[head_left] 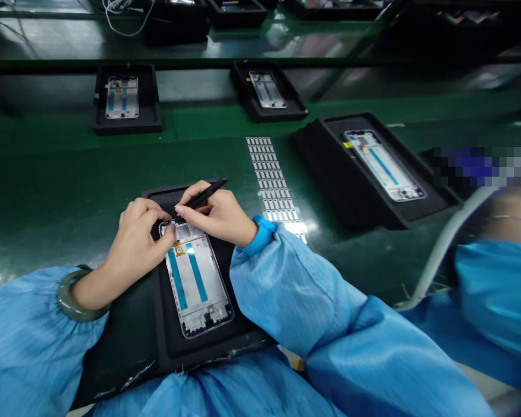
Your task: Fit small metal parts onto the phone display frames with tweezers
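Note:
A phone frame (204,278) with two blue strips and a small orange flex cable (179,249) lies face down in a black foam tray (167,324) before me. My left hand (141,234) is bent over its top left corner, thumb and fingertips closed on the edge. Just to the right, my right hand (217,214) grips a slim black pen-like tool (206,194), its back end pointing up and right. The tool's working tip is hidden by my fingers near the frame's top edge.
A sheet of small silver stickers (271,179) lies on the green bench beyond my right forearm. Further phone frames sit in black trays (151,124), (278,116) at the back and a tray stack (330,174) at right. A co-worker's blue sleeve (499,295) is at far right.

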The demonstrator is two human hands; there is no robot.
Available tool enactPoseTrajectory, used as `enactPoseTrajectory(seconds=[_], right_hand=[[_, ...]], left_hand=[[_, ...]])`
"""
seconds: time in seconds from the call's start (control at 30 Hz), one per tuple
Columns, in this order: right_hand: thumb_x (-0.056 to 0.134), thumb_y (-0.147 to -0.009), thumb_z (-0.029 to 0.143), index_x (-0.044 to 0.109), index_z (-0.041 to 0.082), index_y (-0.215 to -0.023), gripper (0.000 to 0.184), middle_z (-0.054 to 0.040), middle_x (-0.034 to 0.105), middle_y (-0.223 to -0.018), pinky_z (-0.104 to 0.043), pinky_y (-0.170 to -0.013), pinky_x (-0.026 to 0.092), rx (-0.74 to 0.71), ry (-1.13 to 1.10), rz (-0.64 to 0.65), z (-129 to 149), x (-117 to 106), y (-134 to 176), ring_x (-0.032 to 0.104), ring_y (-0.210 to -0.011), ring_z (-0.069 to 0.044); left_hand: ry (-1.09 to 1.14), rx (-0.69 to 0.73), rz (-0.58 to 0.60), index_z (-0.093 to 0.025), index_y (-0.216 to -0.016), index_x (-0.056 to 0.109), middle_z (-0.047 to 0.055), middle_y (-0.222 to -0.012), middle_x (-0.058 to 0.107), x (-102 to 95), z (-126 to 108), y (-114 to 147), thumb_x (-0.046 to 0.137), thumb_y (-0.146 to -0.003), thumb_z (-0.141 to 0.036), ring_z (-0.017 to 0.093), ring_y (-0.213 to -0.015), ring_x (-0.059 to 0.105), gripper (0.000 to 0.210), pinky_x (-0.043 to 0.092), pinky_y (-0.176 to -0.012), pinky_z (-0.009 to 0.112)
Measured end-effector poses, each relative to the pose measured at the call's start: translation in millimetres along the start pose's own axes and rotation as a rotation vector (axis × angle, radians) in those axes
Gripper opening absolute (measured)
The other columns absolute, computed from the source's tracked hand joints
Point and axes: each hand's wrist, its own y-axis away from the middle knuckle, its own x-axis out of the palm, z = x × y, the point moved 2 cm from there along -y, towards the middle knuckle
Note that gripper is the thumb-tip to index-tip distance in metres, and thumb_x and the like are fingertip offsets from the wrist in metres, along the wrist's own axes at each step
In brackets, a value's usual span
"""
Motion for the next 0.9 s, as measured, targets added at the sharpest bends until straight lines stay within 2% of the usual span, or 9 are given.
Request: enactPoseTrajectory(seconds=[0.2, 0.37, 0.9], right_hand=[[0.058, -0.080, 0.023, 0.057, 0.015, -0.083, 0.008, 0.0003, 0.062, -0.080, -0.020, -0.063, 0.049, 0.018, 0.043, 0.072, 1.4, 2.3, -1.8, 0.061, -0.069, -0.009], [0.056, -0.081, 0.021, 0.057, 0.015, -0.083, 0.007, 0.0008, 0.062, -0.077, -0.020, -0.062, 0.048, 0.037, 0.094, 0.066, -0.3, 2.7, -3.2, 0.059, -0.062, -0.007], [0.056, -0.079, 0.020, 0.056, 0.016, -0.082, 0.005, 0.0009, 0.062, -0.078, -0.019, -0.061, 0.048, -0.016, 0.126, 0.114, 2.6, 1.8, -6.2, 0.060, -0.065, -0.008]], left_hand=[[-0.010, 0.016, 0.023, -0.019, -0.093, 0.057, 0.006, -0.101, 0.054, 1.0, 0.1, 4.2, 0.059, -0.077, -0.027, 0.023, -0.099, 0.052, 0.018, 0.044, -0.086, 0.041], [-0.014, 0.015, 0.030, -0.019, -0.093, 0.056, 0.007, -0.101, 0.054, 2.2, -1.3, 4.1, 0.058, -0.079, -0.027, 0.024, -0.100, 0.052, 0.017, 0.043, -0.087, 0.042], [-0.040, 0.037, 0.034, -0.018, -0.094, 0.055, 0.007, -0.101, 0.055, 4.0, 0.3, 3.9, 0.057, -0.079, -0.027, 0.024, -0.099, 0.052, 0.018, 0.044, -0.085, 0.042]])
